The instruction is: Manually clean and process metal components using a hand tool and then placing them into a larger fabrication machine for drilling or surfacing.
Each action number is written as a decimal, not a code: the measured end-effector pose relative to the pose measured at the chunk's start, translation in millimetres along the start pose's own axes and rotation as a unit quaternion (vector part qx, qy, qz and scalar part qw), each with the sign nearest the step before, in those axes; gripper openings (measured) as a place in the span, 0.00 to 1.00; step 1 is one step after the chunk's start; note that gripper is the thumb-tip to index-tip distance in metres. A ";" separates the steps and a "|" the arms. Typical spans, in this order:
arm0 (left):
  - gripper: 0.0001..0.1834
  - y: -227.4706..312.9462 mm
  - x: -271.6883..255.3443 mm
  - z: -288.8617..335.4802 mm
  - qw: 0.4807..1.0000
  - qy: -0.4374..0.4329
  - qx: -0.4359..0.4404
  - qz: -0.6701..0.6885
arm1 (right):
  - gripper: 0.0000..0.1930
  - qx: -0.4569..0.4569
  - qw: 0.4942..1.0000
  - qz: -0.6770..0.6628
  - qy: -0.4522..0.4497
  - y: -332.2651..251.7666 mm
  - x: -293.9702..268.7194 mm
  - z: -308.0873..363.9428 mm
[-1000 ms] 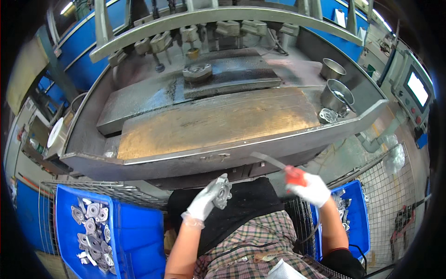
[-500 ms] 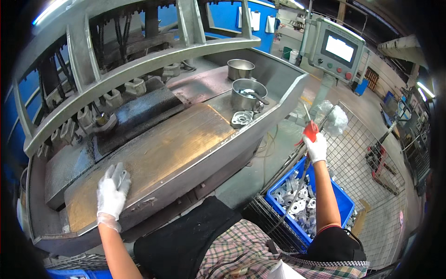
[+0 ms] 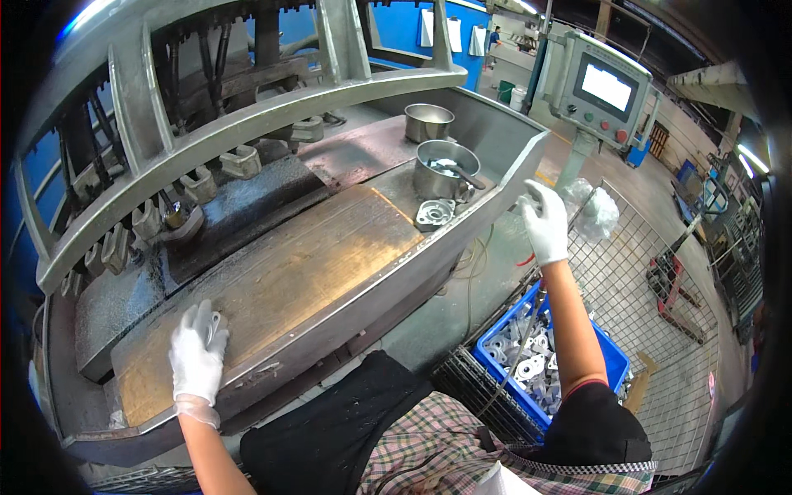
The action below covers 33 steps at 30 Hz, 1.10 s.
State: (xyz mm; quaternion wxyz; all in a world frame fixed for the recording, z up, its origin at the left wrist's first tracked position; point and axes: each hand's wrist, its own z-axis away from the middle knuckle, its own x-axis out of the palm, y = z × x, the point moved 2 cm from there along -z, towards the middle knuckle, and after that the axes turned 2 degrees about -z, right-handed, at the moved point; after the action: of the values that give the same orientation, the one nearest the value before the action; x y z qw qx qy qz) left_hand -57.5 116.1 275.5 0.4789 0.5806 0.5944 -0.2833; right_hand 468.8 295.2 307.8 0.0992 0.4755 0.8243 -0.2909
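Note:
My left hand [image 3: 196, 351], in a white glove, rests at the near left of the brownish worktop [image 3: 289, 256]. A small grey metal part with a ring-shaped end [image 3: 215, 322] shows between its thumb and fingers; the rest is hidden. My right hand [image 3: 544, 224], also gloved in white, is raised beyond the right edge of the metal trough, fingers curved and apart, with nothing seen in it. A little red piece [image 3: 526, 261] shows beside its wrist; most of it is hidden. Below the right forearm sits a blue crate [image 3: 610, 353] of grey metal castings [image 3: 528, 367].
Two steel pots [image 3: 428, 124] [image 3: 446, 169] and a flanged metal casting [image 3: 434, 214] stand at the trough's far right. A heavy metal frame [image 3: 247, 115] arches over the trough. A control panel [image 3: 601, 91] and a wire-mesh cage [image 3: 652, 289] stand to the right.
My right hand has let go of the red-handled tool with a thin nozzle and has moved slightly up and left, its fingers opening. My left hand stays nearly in place.

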 end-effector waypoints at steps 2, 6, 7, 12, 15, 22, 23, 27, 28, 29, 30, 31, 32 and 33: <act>0.27 0.6 -0.4 0.3 1.000 -0.009 -0.008 -0.005 | 0.19 0.045 0.997 -0.040 -0.058 -3.0 18.1 -12.4; 0.28 5.6 -1.9 -3.5 1.000 -0.019 -0.021 -0.001 | 0.25 0.042 0.987 -0.026 -0.154 -7.3 54.4 -28.8; 0.28 4.6 -2.2 -3.5 1.000 -0.022 -0.021 0.005 | 0.27 0.014 0.985 -0.009 -0.170 -13.6 62.3 -30.3; 0.28 5.4 -4.8 -2.5 0.999 -0.019 -0.026 0.013 | 0.11 -0.043 0.986 -0.002 -0.162 -25.8 84.7 -45.5; 0.28 4.9 -4.8 -1.6 0.999 -0.015 -0.030 0.014 | 0.11 0.053 0.982 -0.147 -0.108 -27.0 80.6 -56.5; 0.28 6.1 -5.8 -1.9 0.999 -0.013 -0.030 0.018 | 0.15 0.158 0.957 -0.144 -0.197 1.9 99.8 -74.0; 0.28 5.7 -6.0 -2.2 0.999 -0.012 -0.030 0.018 | 0.15 0.157 0.957 -0.145 -0.197 3.2 102.3 -74.1; 0.28 5.9 -6.0 -3.4 0.999 -0.019 -0.034 0.019 | 0.15 0.143 0.963 -0.109 -0.198 2.5 98.1 -76.0; 0.28 6.4 -5.9 -3.8 0.999 -0.022 -0.034 0.018 | 0.13 0.114 0.968 -0.140 -0.173 4.3 95.5 -77.8; 0.28 6.2 -5.7 -4.1 0.999 -0.022 -0.033 0.018 | 0.11 0.084 0.971 -0.170 -0.147 5.1 92.3 -78.5; 0.28 3.3 -5.9 -3.0 0.999 -0.021 -0.034 0.019 | 0.11 0.109 0.964 -0.194 -0.147 -13.0 82.3 -77.2; 0.28 1.0 -6.0 -1.6 0.999 -0.020 -0.034 0.020 | 0.11 0.110 0.963 -0.197 -0.150 -20.0 77.7 -78.2; 0.28 1.3 -5.5 -1.6 0.999 -0.021 -0.034 0.020 | 0.11 0.135 0.956 -0.223 -0.138 -23.1 70.8 -78.9; 0.28 1.8 -5.4 -2.3 0.999 -0.020 -0.035 0.022 | 0.11 0.161 0.947 -0.248 -0.126 -24.1 67.4 -78.4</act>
State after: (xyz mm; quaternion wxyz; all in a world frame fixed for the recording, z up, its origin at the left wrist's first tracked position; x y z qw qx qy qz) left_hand -57.1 116.2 281.6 0.5166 0.5705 0.5816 -0.2634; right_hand 421.8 380.0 351.0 0.0495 0.2250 0.8391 -0.4928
